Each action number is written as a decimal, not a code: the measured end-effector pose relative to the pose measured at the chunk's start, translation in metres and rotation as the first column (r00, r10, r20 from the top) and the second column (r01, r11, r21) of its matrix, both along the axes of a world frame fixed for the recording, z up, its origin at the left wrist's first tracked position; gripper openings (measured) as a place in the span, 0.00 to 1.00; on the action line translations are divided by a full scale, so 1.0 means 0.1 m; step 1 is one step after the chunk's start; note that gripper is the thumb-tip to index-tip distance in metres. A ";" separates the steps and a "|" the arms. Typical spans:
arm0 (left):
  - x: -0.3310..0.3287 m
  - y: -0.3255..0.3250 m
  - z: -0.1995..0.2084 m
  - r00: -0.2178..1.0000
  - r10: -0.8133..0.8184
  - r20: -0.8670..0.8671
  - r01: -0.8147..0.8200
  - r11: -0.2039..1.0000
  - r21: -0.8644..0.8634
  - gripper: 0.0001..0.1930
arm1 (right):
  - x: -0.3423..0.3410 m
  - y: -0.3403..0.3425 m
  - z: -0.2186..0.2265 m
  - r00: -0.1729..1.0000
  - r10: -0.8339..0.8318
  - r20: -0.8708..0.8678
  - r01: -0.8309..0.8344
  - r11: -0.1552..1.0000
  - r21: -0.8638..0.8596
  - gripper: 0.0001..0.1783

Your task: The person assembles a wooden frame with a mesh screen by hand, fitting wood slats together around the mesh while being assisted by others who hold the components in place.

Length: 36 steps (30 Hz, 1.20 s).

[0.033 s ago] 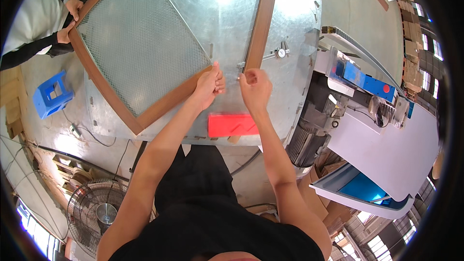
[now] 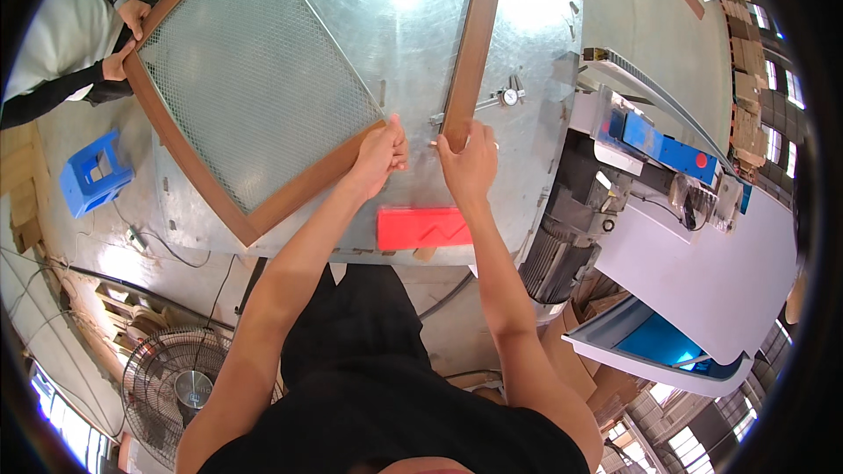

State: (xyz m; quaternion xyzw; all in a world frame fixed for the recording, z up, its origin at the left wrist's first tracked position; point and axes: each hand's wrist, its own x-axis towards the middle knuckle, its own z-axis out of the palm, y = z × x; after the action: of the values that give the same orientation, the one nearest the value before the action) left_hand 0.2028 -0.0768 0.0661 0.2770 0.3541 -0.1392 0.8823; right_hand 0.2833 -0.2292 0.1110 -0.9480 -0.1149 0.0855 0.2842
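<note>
Where right fingers point(image 2: 477, 133) touch, bar point(image 2: 477, 35) looks long, brown.

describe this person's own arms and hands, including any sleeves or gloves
A black top leaves both arms bare from above the elbows. The left hand and right hand wear no gloves or wristbands; a possible ring at the right fingers is too small to confirm.

Mesh frame point(image 2: 263, 79) — left of bar point(image 2: 475, 53)

Both forearms point(image 2: 316, 228) reach forward. Left hand point(image 2: 378, 156) loosely curled, thumb out. Right hand point(image 2: 470, 167) back-up, thumb apart from fingers.
</note>
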 end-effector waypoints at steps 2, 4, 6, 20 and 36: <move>0.09 -0.08 -0.02 0.995 -0.085 0.043 0.077 0.984 0.162 0.23 | 0.04 0.00 -0.03 0.992 -0.098 0.085 0.112 0.977 -0.183 0.23; 0.20 -0.25 -0.08 0.971 -0.212 0.107 0.127 0.844 0.520 0.21 | 0.07 -0.15 -0.36 0.990 -0.124 0.066 0.127 0.990 -0.052 0.29; 0.23 -0.41 -0.25 0.925 -0.365 0.106 0.042 0.376 0.926 0.19 | 0.20 -0.09 -0.45 0.991 -0.136 0.006 0.136 0.991 0.003 0.33; 0.08 -0.80 0.12 0.945 -0.110 0.309 -0.202 0.549 0.811 0.15 | 0.10 -0.06 0.29 0.940 -0.291 -0.179 0.297 0.955 0.005 0.28; -0.65 0.98 0.50 0.954 0.218 0.205 -0.216 0.976 -0.034 0.24 | 1.33 0.21 0.89 0.986 0.108 -0.123 -0.138 0.953 -0.269 0.25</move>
State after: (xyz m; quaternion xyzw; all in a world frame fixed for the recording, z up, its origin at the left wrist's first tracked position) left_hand 0.1382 0.0208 0.1161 0.2446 0.2875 -0.0139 0.9259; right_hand 0.4165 -0.2082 0.1998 -0.9634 -0.1455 0.1689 0.1487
